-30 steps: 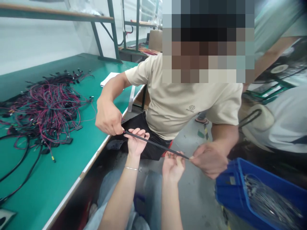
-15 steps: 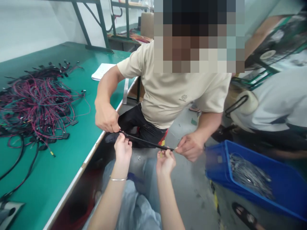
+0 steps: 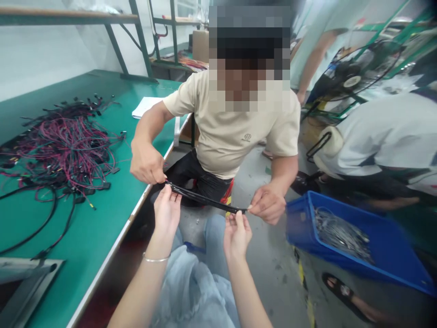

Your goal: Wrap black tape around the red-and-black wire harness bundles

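Left of centre in the frame, your left hand (image 3: 167, 212) has its grip closed in a pinch on the black cable (image 3: 201, 197), near its left end and just beside a co-worker's hand (image 3: 147, 161); right of that, your right hand (image 3: 238, 232) pinches it likewise near its other end, beside the co-worker's other hand (image 3: 268, 203). To hold it well, pinch lightly but firmly, steady both wrists, and match the other person's pull so the slightly bowed cable doesn't twist; leave your fingers clear of theirs. Counting from the left, you have one pile of wires (image 3: 73, 146) on the green surface (image 3: 105, 218), too tangled to number; one white paper pad (image 3: 145, 107) at upper left; one black cable, seemingly of at least two strands, with four hands at it; and one blue bin (image 3: 300, 218) at lower right, its grey wires (image 3: 341, 237) uncountable too.
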Demonstrator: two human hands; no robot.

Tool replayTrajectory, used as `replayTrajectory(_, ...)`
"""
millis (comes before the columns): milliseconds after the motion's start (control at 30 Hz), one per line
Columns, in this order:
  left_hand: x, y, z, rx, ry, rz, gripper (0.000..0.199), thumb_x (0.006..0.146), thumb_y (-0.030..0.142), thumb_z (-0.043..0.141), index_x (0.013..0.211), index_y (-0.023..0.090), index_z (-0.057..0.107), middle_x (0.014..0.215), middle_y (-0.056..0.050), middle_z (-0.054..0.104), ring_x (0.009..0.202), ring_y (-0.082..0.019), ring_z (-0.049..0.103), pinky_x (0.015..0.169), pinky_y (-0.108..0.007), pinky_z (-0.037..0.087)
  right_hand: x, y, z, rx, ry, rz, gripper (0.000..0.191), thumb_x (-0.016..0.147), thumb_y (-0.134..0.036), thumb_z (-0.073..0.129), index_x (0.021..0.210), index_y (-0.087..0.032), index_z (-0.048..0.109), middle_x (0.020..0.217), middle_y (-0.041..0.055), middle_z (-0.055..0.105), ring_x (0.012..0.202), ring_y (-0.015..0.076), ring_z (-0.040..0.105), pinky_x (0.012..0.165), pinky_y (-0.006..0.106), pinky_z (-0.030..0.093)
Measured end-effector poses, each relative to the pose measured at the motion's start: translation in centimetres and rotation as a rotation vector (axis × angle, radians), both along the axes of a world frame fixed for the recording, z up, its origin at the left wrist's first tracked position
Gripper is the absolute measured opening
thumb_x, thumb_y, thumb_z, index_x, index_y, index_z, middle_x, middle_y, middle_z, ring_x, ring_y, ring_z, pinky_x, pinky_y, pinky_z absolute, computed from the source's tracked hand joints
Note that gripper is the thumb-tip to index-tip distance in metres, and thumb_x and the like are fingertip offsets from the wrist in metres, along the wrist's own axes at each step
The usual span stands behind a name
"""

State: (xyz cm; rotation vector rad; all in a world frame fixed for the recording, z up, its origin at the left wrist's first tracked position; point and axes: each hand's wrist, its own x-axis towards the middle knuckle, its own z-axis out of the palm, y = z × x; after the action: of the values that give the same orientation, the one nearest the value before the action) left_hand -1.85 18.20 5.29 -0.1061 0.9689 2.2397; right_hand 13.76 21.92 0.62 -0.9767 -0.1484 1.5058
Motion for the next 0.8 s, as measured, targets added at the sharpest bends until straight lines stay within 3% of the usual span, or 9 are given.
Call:
replayTrajectory(133, -0.1, -1.0, 1.5, -0.022, -0.096, -0.053, 0.005, 0.075, 0.013, 0.055, 0.073, 0.013, 0.059, 0.070, 0.000, 0.062, 0.073, -0.009, 0.059, 0.073, -0.023, 0.047, 0.7, -0.9, 1.0, -0.038, 0.114, 0.095, 0.027, 0.056, -0.023, 0.071, 0.070, -0.017, 0.049, 0.062, -0.0050, 0.055, 0.057, 0.0049, 0.051, 0.056, 0.019, 0.045)
replayTrajectory(300, -0.2, -1.6, 2.5, -0.082, 0.022, 0.011, 0.008, 0.074, 0.009, 0.055, 0.069, 0.013, 0.059, 0.066, 0.001, 0.062, 0.065, -0.007, 0.059, 0.069, -0.020, 0.048, 0.7, -1.8, 2.1, -0.022, 0.108, 0.103, 0.027, 0.056, -0.022, 0.071, 0.068, -0.017, 0.048, 0.060, -0.0055, 0.054, 0.056, 0.0052, 0.050, 0.055, 0.019, 0.043)
replayTrajectory(433, -0.4, -1.6, 1.8, -0.020, -0.004, -0.055, 0.010, 0.076, 0.015, 0.055, 0.080, 0.014, 0.063, 0.073, 0.000, 0.063, 0.068, -0.005, 0.058, 0.072, -0.019, 0.048, 0.7, -1.9, 2.6, 0.070, -0.005, 0.071, 0.028, 0.058, -0.026, 0.070, 0.064, -0.016, 0.045, 0.056, -0.0049, 0.053, 0.057, 0.0058, 0.051, 0.057, 0.019, 0.043)
replayTrajectory(500, -0.2, -1.3, 1.0, 0.047, -0.032, -0.153, 0.023, 0.076, 0.033, 0.055, 0.087, 0.015, 0.063, 0.079, -0.003, 0.063, 0.076, -0.009, 0.060, 0.074, -0.022, 0.049, 0.8, -2.0, 2.5, 0.065, -0.019, 0.065, 0.027, 0.058, -0.027, 0.070, 0.064, -0.016, 0.046, 0.058, -0.0040, 0.055, 0.058, 0.0060, 0.051, 0.057, 0.019, 0.043)
replayTrajectory(600, 0.6, -0.8, -0.4, 0.093, -0.013, -0.318, 0.044, 0.062, 0.051, 0.062, 0.091, 0.017, 0.063, 0.086, -0.004, 0.063, 0.083, -0.016, 0.061, 0.073, -0.029, 0.052, 1.0, -2.1, 2.2, 0.041, -0.032, 0.061, 0.027, 0.058, -0.027, 0.070, 0.065, -0.016, 0.047, 0.059, -0.0035, 0.056, 0.057, 0.0056, 0.050, 0.056, 0.018, 0.042)
replayTrajectory(700, 2.1, -0.3, -1.5, 0.024, 0.079, -0.388, 0.040, 0.054, 0.035, 0.074, 0.087, 0.015, 0.063, 0.075, -0.002, 0.063, 0.068, -0.011, 0.060, 0.066, -0.025, 0.052, 1.0, -2.1, 1.9, 0.041, -0.058, 0.056, 0.027, 0.057, -0.027, 0.070, 0.064, -0.016, 0.046, 0.058, -0.0037, 0.055, 0.055, 0.0051, 0.048, 0.054, 0.018, 0.042)
replayTrajectory(800, 3.5, -0.6, -1.3, -0.110, 0.132, -0.300, 0.026, 0.055, 0.026, 0.074, 0.072, 0.011, 0.062, 0.063, 0.001, 0.059, 0.054, -0.005, 0.055, 0.058, -0.018, 0.049, 0.8, -2.1, 2.0, 0.033, -0.094, 0.044, 0.027, 0.056, -0.027, 0.070, 0.063, -0.015, 0.046, 0.057, -0.0044, 0.054, 0.054, 0.0046, 0.047, 0.053, 0.017, 0.041)
